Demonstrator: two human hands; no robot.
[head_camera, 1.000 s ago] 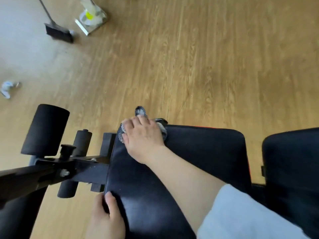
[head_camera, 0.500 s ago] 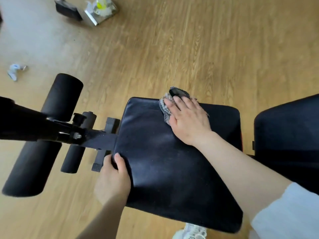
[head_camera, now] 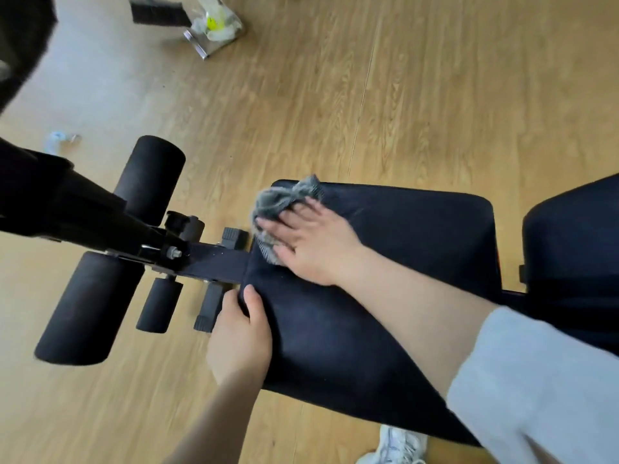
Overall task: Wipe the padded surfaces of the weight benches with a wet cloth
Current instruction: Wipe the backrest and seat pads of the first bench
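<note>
Currently: wood floor (head_camera: 435, 95) underneath, black seat pad (head_camera: 385, 296) across it, foam rollers (head_camera: 149, 175) off the pad's left end. My left hand (head_camera: 239, 339) grips the pad's near-left edge, thumb on top, fingers curled under. My right hand (head_camera: 311, 246), fingers flat and spread, presses the grey cloth (head_camera: 281, 199) onto the pad's far-left corner.

No readable text, labels, brands or numbers anywhere in view.

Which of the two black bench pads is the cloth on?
The seat pad beside the foam rollers: the right hand presses the grey cloth on it. The other pad, at the right edge, is untouched.
</note>
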